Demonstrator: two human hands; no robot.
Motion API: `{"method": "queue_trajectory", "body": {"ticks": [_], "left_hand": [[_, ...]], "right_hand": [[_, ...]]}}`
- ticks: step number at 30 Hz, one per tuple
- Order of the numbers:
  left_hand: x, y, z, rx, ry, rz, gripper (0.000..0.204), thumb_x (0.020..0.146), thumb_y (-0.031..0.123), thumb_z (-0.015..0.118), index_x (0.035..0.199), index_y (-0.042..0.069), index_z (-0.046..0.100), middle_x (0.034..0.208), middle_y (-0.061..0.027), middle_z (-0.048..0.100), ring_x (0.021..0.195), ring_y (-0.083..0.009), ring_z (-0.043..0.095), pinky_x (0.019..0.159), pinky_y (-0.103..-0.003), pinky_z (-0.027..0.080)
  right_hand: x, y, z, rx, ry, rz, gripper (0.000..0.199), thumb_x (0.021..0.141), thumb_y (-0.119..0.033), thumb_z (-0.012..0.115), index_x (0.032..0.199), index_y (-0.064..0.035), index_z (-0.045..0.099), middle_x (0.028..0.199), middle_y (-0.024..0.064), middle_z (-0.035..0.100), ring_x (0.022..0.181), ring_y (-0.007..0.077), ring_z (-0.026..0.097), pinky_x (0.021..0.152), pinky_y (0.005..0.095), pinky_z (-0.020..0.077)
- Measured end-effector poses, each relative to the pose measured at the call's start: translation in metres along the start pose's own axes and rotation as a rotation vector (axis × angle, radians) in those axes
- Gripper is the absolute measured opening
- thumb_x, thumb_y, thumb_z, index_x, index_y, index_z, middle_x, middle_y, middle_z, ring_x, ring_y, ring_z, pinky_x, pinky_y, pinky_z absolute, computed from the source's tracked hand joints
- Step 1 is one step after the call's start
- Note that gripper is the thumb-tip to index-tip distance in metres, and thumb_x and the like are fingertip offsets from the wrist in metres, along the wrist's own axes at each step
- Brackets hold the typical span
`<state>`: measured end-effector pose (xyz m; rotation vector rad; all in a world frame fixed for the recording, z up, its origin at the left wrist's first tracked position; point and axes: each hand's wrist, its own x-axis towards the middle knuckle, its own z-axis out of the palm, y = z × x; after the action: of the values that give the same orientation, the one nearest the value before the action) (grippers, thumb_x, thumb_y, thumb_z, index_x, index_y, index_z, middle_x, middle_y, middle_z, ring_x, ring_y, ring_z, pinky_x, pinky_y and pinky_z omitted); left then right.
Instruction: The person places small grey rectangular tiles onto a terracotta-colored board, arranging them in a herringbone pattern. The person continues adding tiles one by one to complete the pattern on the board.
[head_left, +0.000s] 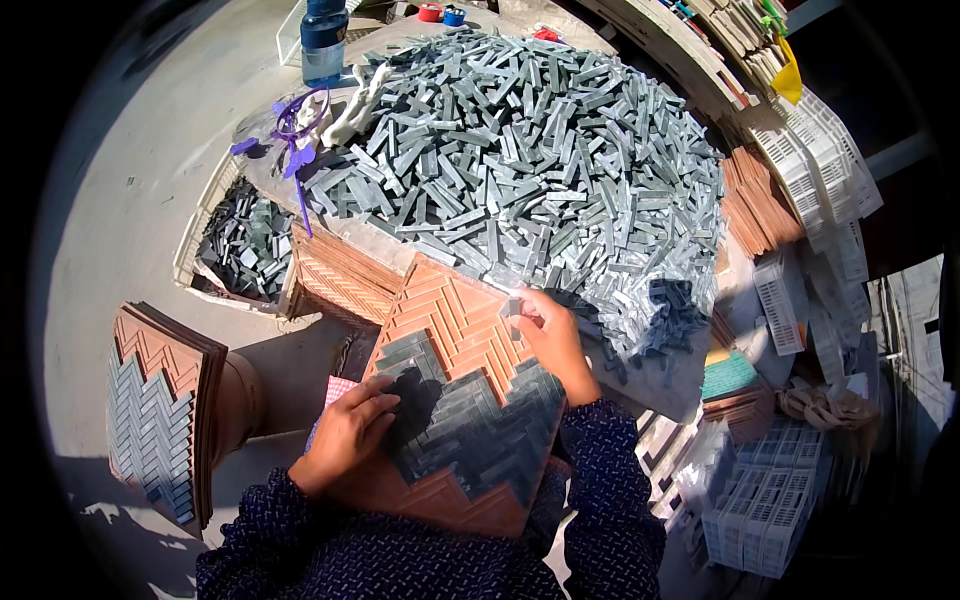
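Note:
An orange-brown herringbone tray (pixel 452 298) lies tilted in front of me. Dark grey stone strips (pixel 470 425) fill a zigzag band across its middle, while slots at its far and near ends show bare. Curled over the tray's left edge is my left hand (pixel 350 428), its fingers close together; what lies under them is hidden. Above the bare slots at the far right of the tray, my right hand (pixel 552 338) pinches a small grey stone strip (pixel 514 308) between thumb and fingers.
A large heap of loose strips (pixel 530 150) covers the table (pixel 650 375) beyond the tray. Left stand a crate of dark pieces (pixel 190 240) and a stack of filled trays (pixel 150 430). A bottle (pixel 323 45) stands far left; white plastic baskets (pixel 765 500) are piled right.

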<state>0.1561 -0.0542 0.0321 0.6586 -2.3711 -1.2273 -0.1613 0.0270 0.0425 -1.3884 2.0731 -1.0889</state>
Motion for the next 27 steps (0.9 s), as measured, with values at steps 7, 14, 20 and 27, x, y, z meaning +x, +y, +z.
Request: {"method": "queue_trajectory", "body": {"ticks": [7, 14, 20, 27], "left_hand": [[0.004, 0.002, 0.006, 0.012, 0.000, 0.042, 0.024, 0.079, 0.002, 0.067, 0.103, 0.004, 0.066, 0.119, -0.0137, 0.062, 0.104, -0.0344, 0.063, 0.087, -0.039, 0.052], [0.006, 0.001, 0.007, 0.031, -0.013, 0.056, 0.023, 0.081, 0.005, 0.067, 0.104, 0.005, 0.066, 0.118, -0.0132, 0.062, 0.101, -0.0328, 0.063, 0.085, -0.038, 0.053], [0.005, 0.000, 0.007, 0.027, -0.012, 0.046, 0.023, 0.081, 0.005, 0.067, 0.103, 0.005, 0.066, 0.115, -0.0129, 0.063, 0.098, -0.0326, 0.064, 0.084, -0.038, 0.053], [0.004, 0.001, 0.007, 0.019, -0.001, 0.056, 0.022, 0.081, 0.005, 0.066, 0.103, 0.004, 0.066, 0.111, -0.0133, 0.065, 0.096, -0.0322, 0.064, 0.083, -0.038, 0.053]], "right_hand": [[-0.028, 0.005, -0.002, 0.333, -0.291, 0.230, 0.027, 0.085, 0.003, 0.062, 0.112, -0.0007, 0.062, 0.084, -0.0004, 0.059, 0.076, 0.0065, 0.055, 0.066, 0.0232, 0.0484], [-0.031, 0.006, 0.006, 0.343, -0.442, 0.282, 0.020, 0.086, 0.002, 0.061, 0.107, 0.0015, 0.062, 0.081, 0.0015, 0.059, 0.073, 0.0073, 0.055, 0.062, 0.0240, 0.0464], [-0.035, -0.005, 0.008, -0.022, -0.388, -0.028, 0.021, 0.080, 0.000, 0.065, 0.101, 0.0007, 0.063, 0.086, 0.0117, 0.063, 0.078, 0.0229, 0.060, 0.069, 0.0320, 0.0471], [-0.042, -0.016, 0.007, -0.185, -0.330, -0.175, 0.019, 0.077, -0.004, 0.065, 0.096, 0.0001, 0.061, 0.090, 0.0170, 0.061, 0.086, 0.0381, 0.058, 0.073, 0.0420, 0.0463]]}}
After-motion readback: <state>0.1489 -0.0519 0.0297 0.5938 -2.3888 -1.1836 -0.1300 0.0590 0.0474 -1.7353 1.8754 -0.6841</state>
